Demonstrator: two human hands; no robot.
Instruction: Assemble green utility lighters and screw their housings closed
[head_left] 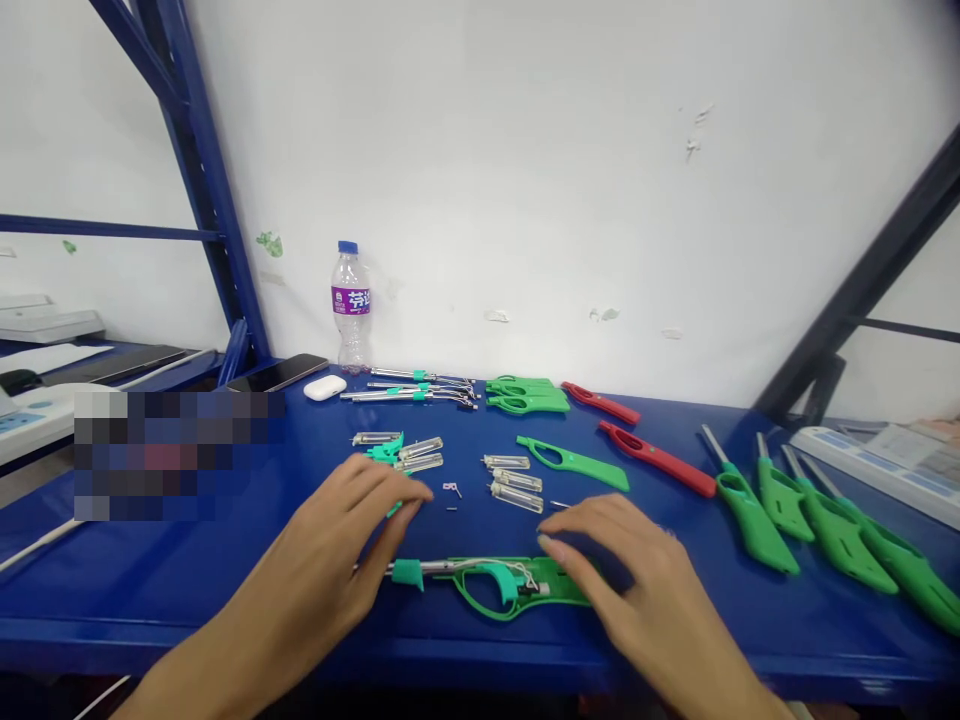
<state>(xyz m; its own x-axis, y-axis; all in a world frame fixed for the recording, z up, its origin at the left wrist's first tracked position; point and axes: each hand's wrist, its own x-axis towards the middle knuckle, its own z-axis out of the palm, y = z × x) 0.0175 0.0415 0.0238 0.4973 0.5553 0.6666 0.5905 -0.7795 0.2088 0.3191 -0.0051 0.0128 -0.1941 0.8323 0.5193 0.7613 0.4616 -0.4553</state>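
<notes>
An open green lighter shell half [555, 585] lies near the table's front edge, with a metal lighter tube [439, 567], its wires and a teal trigger [506, 580] laid in it. My left hand [349, 540] is over the tube's left part, thumb and index fingertips together; anything between them is too small to see. At the shell's right end is my right hand [637, 570], thumb and index finger nearly meeting in a pinch around something tiny I cannot make out. Beyond the hands lie a small pale bracket [450, 487] and a tiny pin [451, 509].
Clear fuel tanks [517, 495], green shell halves [525, 395], red shell halves [660, 460] and metal tube assemblies [405, 396] lie farther back. Several assembled green lighters [757, 525] are at right. A bottle [351, 310], phone [281, 372] and white case [325, 387] stand back left.
</notes>
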